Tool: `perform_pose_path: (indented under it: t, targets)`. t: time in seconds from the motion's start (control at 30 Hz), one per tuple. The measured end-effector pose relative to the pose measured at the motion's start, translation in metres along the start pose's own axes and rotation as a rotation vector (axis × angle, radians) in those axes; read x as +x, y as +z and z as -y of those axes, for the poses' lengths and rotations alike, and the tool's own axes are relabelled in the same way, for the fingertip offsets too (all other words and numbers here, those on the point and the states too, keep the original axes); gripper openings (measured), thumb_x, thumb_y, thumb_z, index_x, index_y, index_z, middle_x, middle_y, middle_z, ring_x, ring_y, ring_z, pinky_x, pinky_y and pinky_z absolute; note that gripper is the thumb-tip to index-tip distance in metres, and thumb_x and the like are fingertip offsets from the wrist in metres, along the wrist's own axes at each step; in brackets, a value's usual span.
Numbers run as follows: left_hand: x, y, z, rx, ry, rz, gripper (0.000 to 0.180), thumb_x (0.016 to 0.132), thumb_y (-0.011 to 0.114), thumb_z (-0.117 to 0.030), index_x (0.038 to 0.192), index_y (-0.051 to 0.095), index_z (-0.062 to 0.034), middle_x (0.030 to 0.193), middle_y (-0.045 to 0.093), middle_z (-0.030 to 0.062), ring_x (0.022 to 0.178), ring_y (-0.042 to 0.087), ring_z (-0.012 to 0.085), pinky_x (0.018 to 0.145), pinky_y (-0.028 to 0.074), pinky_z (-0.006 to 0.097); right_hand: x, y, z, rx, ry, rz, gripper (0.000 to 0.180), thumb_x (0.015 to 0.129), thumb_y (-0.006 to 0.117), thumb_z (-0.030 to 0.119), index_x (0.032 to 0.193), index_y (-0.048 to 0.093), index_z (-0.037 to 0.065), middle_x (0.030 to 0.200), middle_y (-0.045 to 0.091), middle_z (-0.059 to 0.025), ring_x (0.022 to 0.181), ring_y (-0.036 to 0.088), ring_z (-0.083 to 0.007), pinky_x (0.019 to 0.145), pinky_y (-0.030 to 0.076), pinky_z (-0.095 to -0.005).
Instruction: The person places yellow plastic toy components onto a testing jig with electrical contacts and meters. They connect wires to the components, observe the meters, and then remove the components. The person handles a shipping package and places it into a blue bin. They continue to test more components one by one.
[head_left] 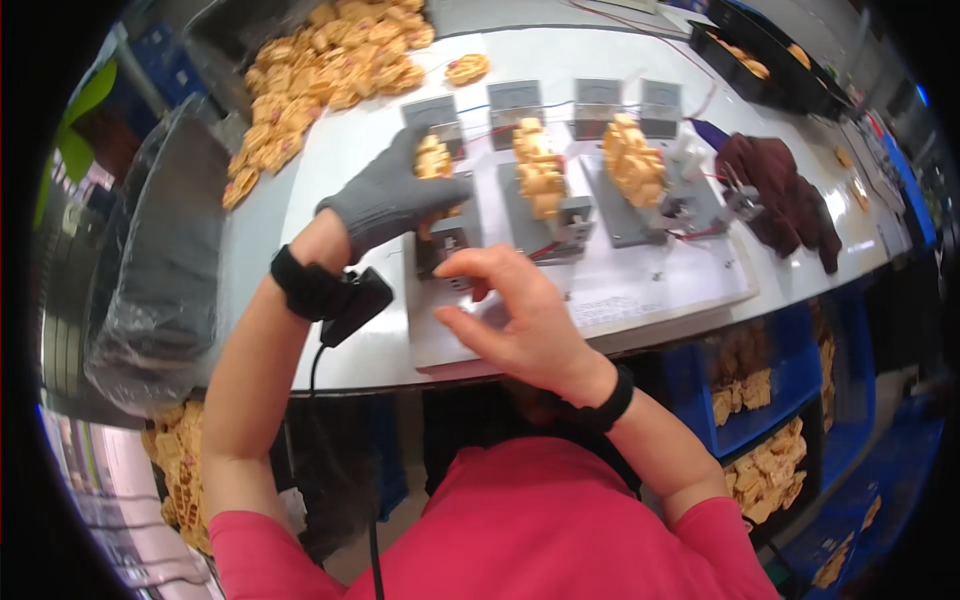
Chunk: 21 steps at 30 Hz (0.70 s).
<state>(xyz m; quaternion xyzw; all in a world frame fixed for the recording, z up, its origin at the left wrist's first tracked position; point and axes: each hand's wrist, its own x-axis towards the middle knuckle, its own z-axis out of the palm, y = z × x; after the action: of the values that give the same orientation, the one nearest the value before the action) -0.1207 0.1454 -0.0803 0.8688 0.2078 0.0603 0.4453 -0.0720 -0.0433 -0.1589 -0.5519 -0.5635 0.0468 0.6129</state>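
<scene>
While the person leans over the white tabletop (350, 350), the left hand (385, 198), in a grey glove, lies across the leftmost of three grey fixtures (445, 240), its fingers closed about a stack of yellow lattice parts (433, 157) seated on that fixture. A black wrist strap (305, 283) with a small box and a cable sits just behind the glove. The bare right hand (520, 315) hovers just in front of the same fixture, thumb and forefinger bent toward each other but apart, with nothing clearly between them; I cannot tell whether the fingertips touch the fixture's front block. On the middle fixture (545, 215) stands a second yellow stack (538, 168), and on the right fixture (640, 200) a third, larger one (633, 160). Behind each fixture a small grey meter (514, 100) stands upright. At the far left of the tabletop lies a loose heap of the same yellow parts (320, 65). A dark maroon cloth (780, 190) rests at the right, well apart from both hands. Blue bins (760, 400) holding more yellow parts sit under the tabletop.
</scene>
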Motion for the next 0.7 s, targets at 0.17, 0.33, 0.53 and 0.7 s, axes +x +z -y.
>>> perform_pose_path:
  t: [0.17,0.33,0.53,0.7]
  targets:
    - [0.002,0.005,-0.008,-0.051,0.060,-0.087,0.065,0.084,0.065,-0.013,0.142,0.037,-0.0035,0.102,0.057,0.0038,0.078,0.052,0.0073,0.064,0.045,0.020,0.000,0.004,-0.013,-0.016,-0.146,-0.115,0.031,0.082,0.072,0.018,0.107,0.059,0.006,0.093,0.058,-0.0112,0.088,0.057,-0.0290,0.080,0.046,-0.0393]
    - [0.014,-0.005,0.018,0.135,-0.027,-0.139,0.060,0.089,0.063,-0.014,0.143,0.037,-0.0061,0.108,0.056,0.0065,0.075,0.051,0.0098,0.058,0.043,0.022,-0.006,0.008,-0.020,0.088,-0.164,-0.161,0.027,0.081,0.070,0.019,0.099,0.056,0.005,0.092,0.057,-0.0112,0.092,0.055,-0.0311,0.082,0.045,-0.0401]
    - [-0.041,-0.022,-0.063,-0.087,0.254,-0.219,0.055,0.098,0.048,-0.022,0.147,0.032,-0.0027,0.134,0.049,0.0130,0.117,0.053,0.0190,0.098,0.044,0.032,-0.007,0.004,-0.008,0.115,-0.089,-0.147,0.031,0.080,0.072,0.025,0.099,0.058,0.005,0.091,0.057,-0.0135,0.090,0.056,-0.0325,0.082,0.045,-0.0407]
    - [-0.074,0.030,-0.074,0.196,0.219,-0.021,0.055,0.097,0.049,-0.016,0.148,0.032,-0.0021,0.142,0.045,0.0136,0.125,0.048,0.0197,0.101,0.042,0.034,-0.036,-0.052,0.018,0.695,0.311,-0.150,0.074,0.088,0.070,0.036,0.139,0.028,0.003,0.121,0.059,-0.0151,0.108,0.057,-0.0220,0.092,0.046,-0.0360]
